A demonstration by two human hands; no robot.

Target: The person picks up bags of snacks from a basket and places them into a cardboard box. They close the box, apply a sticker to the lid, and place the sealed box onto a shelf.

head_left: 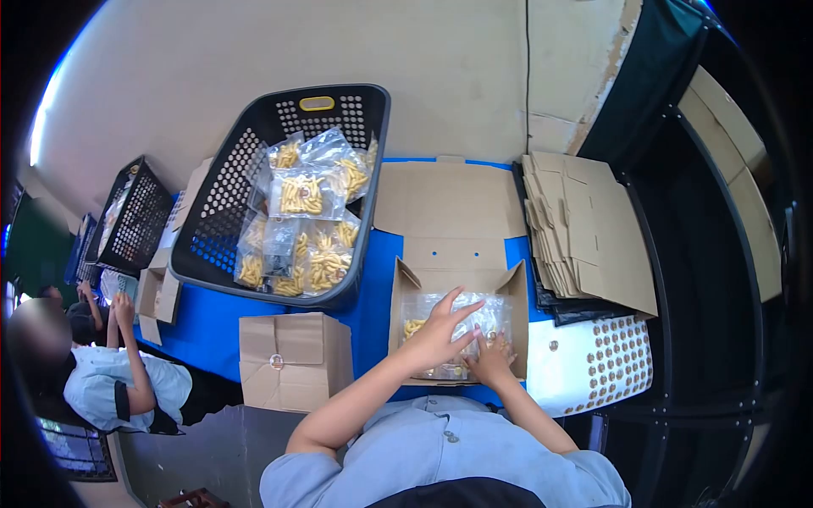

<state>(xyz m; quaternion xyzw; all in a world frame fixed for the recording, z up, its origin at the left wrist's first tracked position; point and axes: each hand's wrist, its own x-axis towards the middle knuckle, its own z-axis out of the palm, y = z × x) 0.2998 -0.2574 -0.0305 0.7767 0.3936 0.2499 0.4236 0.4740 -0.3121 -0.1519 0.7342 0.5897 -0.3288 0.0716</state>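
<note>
An open cardboard box [520, 334] stands before me on the blue-covered table, its lid folded back. Inside it lie clear plastic bags [412, 306] with yellow, finger-shaped snack pieces. My left hand [434, 337] is over the bags, fingers spread and nothing gripped. Lower and to the right, my right hand [491, 359] rests on the bags with its fingers apart. The two hands nearly meet and cover part of the bags, so how many lie there is hidden.
A large dark basket [222, 182] holds several snack bags. A closed box [296, 360] with a round sticker stands at left. Flattened boxes [605, 224] are stacked at right, above a sticker sheet [555, 377]. Another person [140, 381] works at far left.
</note>
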